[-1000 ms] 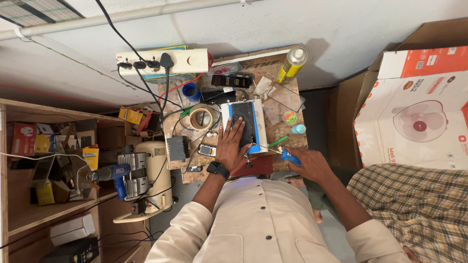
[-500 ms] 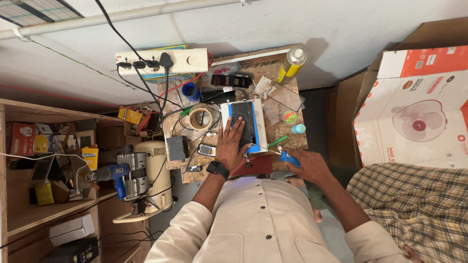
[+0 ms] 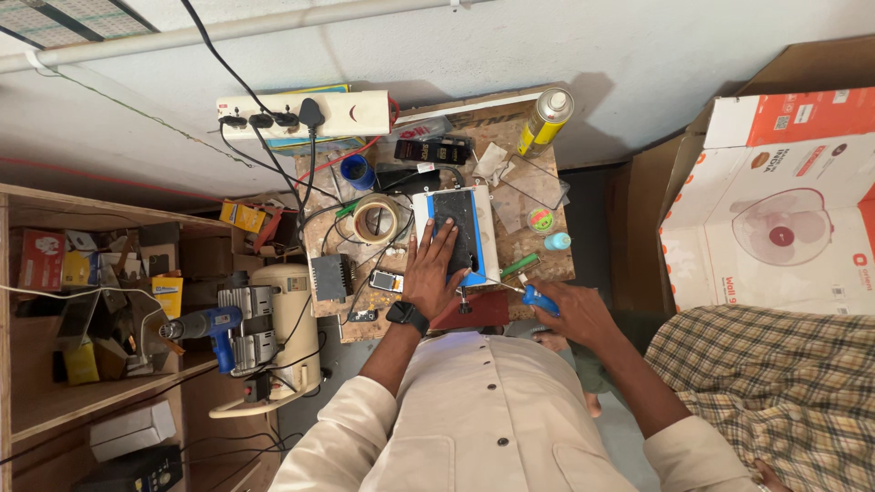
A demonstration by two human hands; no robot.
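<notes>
The left hand [image 3: 436, 266] lies flat, fingers spread, pressed on the dark plate of a white and blue bench fixture [image 3: 456, 233]; it pinches nothing. A black wristwatch [image 3: 407, 316] sits on that wrist. The right hand [image 3: 572, 312] is curled tight around a blue-handled tool [image 3: 541, 298], whose thin tip points toward the lower right corner of the fixture, just beside the left hand's little finger. Whether the tip touches the fixture cannot be told.

Beyond the left fingertips stand a dark box [image 3: 432, 149] and a yellow spray can [image 3: 545, 118]. To the thumb side of the left hand lie a roll of tape [image 3: 375, 220], a small phone [image 3: 386, 281] and a grey ribbed block [image 3: 330, 277]. Between the two hands, near the wrist, lies a dark red pad [image 3: 474, 311]. A green tool [image 3: 519, 265] lies just past the right knuckles. All rest on a cluttered wooden workbench [image 3: 547, 260].
</notes>
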